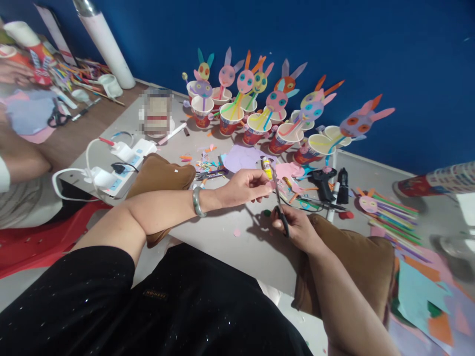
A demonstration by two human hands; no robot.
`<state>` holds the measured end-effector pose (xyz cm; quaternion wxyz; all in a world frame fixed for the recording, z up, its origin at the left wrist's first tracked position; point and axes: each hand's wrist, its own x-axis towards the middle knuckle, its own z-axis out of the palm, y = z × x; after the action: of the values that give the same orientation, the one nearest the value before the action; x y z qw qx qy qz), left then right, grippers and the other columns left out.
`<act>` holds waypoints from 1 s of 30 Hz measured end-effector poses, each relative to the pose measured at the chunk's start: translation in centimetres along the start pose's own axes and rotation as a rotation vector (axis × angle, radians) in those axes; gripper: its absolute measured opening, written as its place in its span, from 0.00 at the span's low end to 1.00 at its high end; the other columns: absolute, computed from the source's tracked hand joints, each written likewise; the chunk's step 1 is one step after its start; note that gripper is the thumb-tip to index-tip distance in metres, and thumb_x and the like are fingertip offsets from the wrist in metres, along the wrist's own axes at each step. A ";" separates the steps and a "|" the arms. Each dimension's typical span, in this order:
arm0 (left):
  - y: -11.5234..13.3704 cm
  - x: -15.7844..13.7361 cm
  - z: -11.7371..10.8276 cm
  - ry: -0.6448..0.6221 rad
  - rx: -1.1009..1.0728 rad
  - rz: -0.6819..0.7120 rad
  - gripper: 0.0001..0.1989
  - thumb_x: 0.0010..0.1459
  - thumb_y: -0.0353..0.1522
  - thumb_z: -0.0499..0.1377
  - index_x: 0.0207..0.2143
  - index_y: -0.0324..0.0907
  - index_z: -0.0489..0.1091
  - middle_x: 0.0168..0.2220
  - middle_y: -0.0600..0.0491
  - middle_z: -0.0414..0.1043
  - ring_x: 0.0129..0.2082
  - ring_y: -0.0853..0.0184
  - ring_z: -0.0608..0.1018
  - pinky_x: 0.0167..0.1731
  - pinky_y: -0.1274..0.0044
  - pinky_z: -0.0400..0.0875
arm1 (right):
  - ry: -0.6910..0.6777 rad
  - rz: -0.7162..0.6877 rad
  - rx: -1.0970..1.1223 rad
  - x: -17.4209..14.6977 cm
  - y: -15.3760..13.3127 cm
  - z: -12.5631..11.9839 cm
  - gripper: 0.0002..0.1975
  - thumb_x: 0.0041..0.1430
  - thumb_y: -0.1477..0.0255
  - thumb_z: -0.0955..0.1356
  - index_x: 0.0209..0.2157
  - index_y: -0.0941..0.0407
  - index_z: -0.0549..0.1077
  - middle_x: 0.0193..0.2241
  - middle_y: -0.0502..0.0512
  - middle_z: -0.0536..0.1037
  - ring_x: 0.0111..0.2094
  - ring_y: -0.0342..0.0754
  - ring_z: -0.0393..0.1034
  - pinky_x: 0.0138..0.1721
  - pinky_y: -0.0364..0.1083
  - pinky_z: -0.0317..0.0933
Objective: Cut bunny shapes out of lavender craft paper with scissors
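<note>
My right hand (295, 227) is closed on a pair of black-handled scissors (282, 220), their blades pointing up and away from me. Close to the blades, my left hand (247, 188), with a green bangle at the wrist, pinches what looks like a small piece of pink paper (273, 185); its shape is mostly hidden by the fingers. A yellow glue stick (266, 168) lies just beyond the fingertips. Below the hands, a pink paper disc (237, 233) and a green disc (267, 213) lie on the table.
Red paper cups (256, 133) with rabbit-faced paper figures line the blue wall. Right lie a glue gun (323, 185), coloured sticks (397, 212) and paper sheets (423, 291). Brown cushions (352, 262) support my arms. Left are a power strip (129, 168) and another person's arm (22, 153).
</note>
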<state>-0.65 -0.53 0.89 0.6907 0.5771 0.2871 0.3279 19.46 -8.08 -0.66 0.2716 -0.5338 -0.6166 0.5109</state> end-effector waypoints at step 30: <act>-0.1 0.0 -0.2 0.024 0.000 0.052 0.10 0.58 0.32 0.60 0.26 0.39 0.63 0.22 0.58 0.66 0.21 0.78 0.69 0.22 0.82 0.63 | -0.002 -0.024 0.028 0.1 0.7 -0.1 0.24 0.48 0.50 0.75 0.21 0.55 0.66 0.16 0.49 0.73 0.19 0.43 0.64 0.22 0.43 0.56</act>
<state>-0.74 -0.41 0.80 0.6785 0.5803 0.2802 0.3527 19.79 -8.06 -1.30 0.2846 -0.5220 -0.6163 0.5165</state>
